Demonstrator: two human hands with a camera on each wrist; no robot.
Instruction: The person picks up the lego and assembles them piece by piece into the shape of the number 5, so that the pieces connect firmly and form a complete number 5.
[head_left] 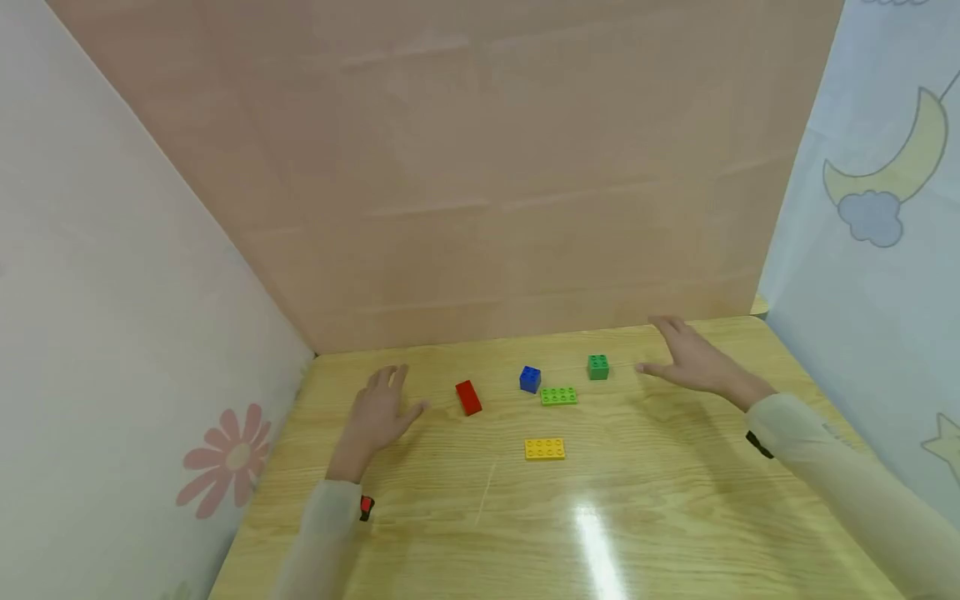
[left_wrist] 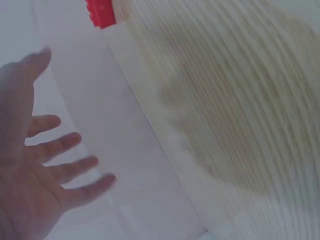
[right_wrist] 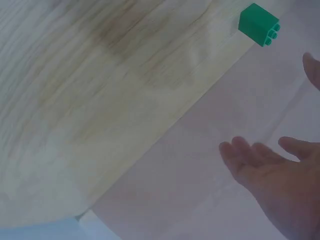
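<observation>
In the head view my left hand (head_left: 377, 414) hovers above the table's left side, fingers spread and holding nothing. Nearest to it lies a red brick (head_left: 468, 397), whose studded end also shows at the top of the left wrist view (left_wrist: 101, 12). Over the right side hangs my right hand (head_left: 693, 358), its fingers extended and thumb apart. A dark green brick (head_left: 597, 367) stands to its left, studs up. Between the hands are a blue brick (head_left: 530, 379), a flat light green brick (head_left: 558, 396) and, closer to me, a flat yellow brick (head_left: 544, 449).
The bricks rest on a wood-grain table (head_left: 420, 533). A plain brownish sheet (head_left: 480, 183) rises along its far edge. Pale walls stand on both sides, with a flower (head_left: 228, 458) at left and a moon (head_left: 892, 158) at right. Light glares on the near tabletop.
</observation>
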